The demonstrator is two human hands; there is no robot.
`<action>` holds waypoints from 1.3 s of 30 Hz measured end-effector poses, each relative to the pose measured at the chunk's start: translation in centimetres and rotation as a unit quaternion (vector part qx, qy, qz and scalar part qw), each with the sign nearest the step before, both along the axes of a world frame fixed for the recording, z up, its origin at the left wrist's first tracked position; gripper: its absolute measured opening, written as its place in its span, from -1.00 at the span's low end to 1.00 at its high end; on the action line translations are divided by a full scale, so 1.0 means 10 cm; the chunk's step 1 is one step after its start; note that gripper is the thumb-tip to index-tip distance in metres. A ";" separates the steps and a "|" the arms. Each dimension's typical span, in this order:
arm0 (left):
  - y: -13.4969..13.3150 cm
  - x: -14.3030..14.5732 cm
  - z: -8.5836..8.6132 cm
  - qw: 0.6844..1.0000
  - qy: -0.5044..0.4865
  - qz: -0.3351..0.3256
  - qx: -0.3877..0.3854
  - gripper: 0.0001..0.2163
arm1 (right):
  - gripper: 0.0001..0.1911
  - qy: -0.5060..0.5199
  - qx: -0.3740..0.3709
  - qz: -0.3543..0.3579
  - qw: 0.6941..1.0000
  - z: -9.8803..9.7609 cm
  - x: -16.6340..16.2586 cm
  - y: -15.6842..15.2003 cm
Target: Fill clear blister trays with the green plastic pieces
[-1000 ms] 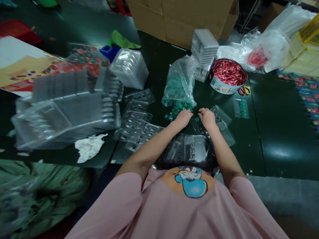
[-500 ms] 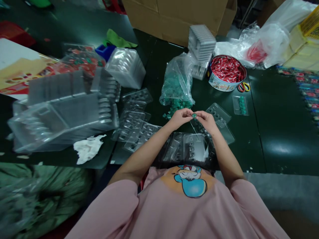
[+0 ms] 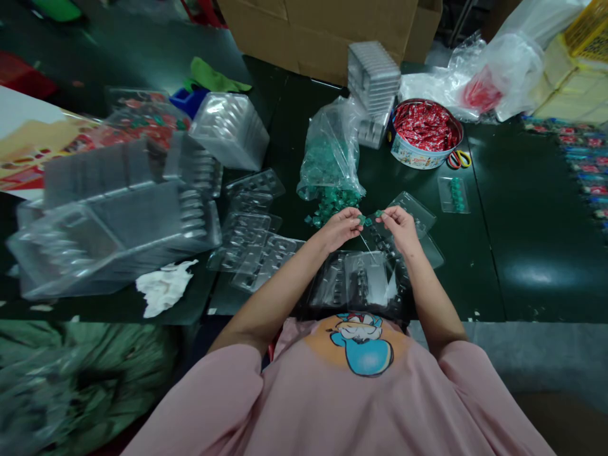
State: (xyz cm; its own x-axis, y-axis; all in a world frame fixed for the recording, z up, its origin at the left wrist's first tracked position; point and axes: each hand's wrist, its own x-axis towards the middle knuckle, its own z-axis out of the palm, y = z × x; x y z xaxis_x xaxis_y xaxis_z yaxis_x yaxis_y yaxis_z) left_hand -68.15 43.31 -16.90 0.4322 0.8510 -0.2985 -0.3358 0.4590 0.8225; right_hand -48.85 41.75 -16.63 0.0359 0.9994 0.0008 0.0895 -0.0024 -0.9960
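My left hand (image 3: 339, 227) and my right hand (image 3: 401, 226) are raised close together over a clear blister tray (image 3: 380, 244). Each hand pinches small green wrapped pieces (image 3: 368, 218) between the fingertips. A pile of loose green pieces (image 3: 330, 204) lies just beyond my left hand, spilled from a clear plastic bag (image 3: 329, 155). More clear trays (image 3: 354, 282) lie between my forearms, near my body.
Stacks of clear trays (image 3: 118, 212) crowd the left of the dark green table (image 3: 517, 253). A round tin of red sweets (image 3: 426, 132) with scissors (image 3: 458, 158) beside it stands far right. A filled tray (image 3: 453, 193), cardboard boxes (image 3: 327, 28), white tissue (image 3: 161, 288) and plastic bags (image 3: 494, 79) surround.
My hands have lifted from the tray and the green pile, come together holding green pieces, and now drawn slightly apart. The view has shifted a little.
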 end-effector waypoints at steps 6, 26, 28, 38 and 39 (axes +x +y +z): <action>-0.01 -0.13 0.04 0.998 0.031 0.039 0.047 -0.71 | -0.86 -0.030 0.008 0.037 0.999 -0.06 -0.31 0.18; 0.11 0.36 0.13 0.896 0.268 0.019 0.355 -0.82 | -0.57 0.093 -0.172 0.057 0.979 0.12 0.16 0.04; 0.09 0.38 0.09 0.870 0.323 0.014 0.373 -0.82 | -0.58 0.073 -0.172 0.047 0.981 0.04 0.20 0.03; 0.04 0.37 -0.22 0.750 0.518 -0.071 0.405 -0.81 | -0.66 -0.075 -0.072 0.015 0.994 -0.29 0.36 0.01; 0.04 0.38 -0.23 0.733 0.532 -0.082 0.416 -0.81 | -0.68 -0.099 -0.065 0.011 0.993 -0.29 0.37 0.00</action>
State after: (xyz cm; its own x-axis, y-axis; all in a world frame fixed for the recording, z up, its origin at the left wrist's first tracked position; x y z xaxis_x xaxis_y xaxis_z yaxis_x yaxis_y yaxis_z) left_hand -64.32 43.69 -19.21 0.4478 0.8927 0.0510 0.7032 -0.3868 0.5965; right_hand -45.16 41.78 -19.49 0.0269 0.9921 -0.1228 0.2858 -0.1254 -0.9501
